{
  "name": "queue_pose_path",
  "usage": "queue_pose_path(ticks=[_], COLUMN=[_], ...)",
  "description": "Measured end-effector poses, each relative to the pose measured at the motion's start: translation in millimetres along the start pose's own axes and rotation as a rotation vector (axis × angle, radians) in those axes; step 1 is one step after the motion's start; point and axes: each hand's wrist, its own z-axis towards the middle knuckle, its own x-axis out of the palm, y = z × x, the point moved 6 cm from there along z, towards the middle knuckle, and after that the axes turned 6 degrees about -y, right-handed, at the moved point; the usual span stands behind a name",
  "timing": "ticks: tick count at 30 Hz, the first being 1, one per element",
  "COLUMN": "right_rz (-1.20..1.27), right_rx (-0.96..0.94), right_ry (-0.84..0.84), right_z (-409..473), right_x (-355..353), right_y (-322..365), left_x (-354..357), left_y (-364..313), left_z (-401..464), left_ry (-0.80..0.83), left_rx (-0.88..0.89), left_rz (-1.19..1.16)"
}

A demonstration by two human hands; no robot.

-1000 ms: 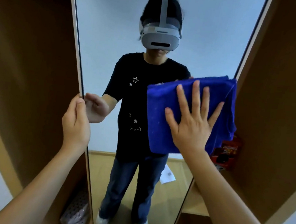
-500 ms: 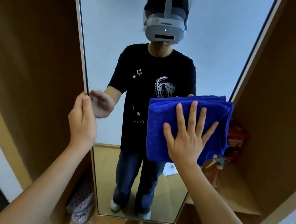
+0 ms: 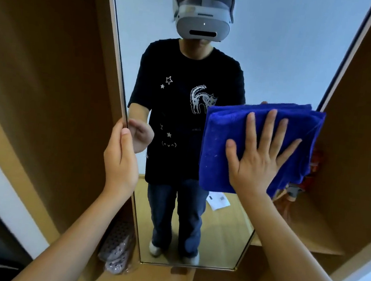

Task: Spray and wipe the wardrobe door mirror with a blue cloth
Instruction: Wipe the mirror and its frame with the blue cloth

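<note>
Blue microfibre cloth [image 3: 236, 145] is pressed flat to the wardrobe door mirror [image 3: 280, 58], at its right edge, mid-height.

Cloth is judged soft, light and limp; folded into a thick pad, so it is best loaded from the centre with a flat palm, not pinched at a corner. Deep blue pile, a few pale specks, folded layers visible along the top. Right hand [image 3: 258, 161] is laid on it with fingers spread and straight. Mirror glass is judged stiff, slick and fragile; the door is steadied at its left edge, where the left hand [image 3: 122, 156] is curled round the frame, thumb on the front. Streaks cannot be told.
</note>
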Motion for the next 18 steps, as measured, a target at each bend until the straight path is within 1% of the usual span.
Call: queue_pose_path(ticks=[4, 6, 11, 14, 18], right_rz=[0.016, 0.013, 0.015, 0.035, -0.013], right_rx=[-0.064, -0.079, -0.155, -0.205, -0.252], right_ry=[0.067, 0.07, 0.064, 0.057, 0.093], right_z=[-30, -30, -18, -8, -29], right_x=[12, 14, 15, 16, 26], right_y=[30, 45, 101, 137, 153], left_x=[-3, -3, -2, -3, -5], left_y=[16, 22, 23, 22, 25], left_z=[-11, -16, -23, -22, -21], left_ry=[0.025, 0.015, -0.025, -0.015, -0.023], left_rx=[-0.042, -0.079, -0.097, -0.118, -0.141], left_rz=[-0.041, -0.056, -0.068, -0.102, -0.162])
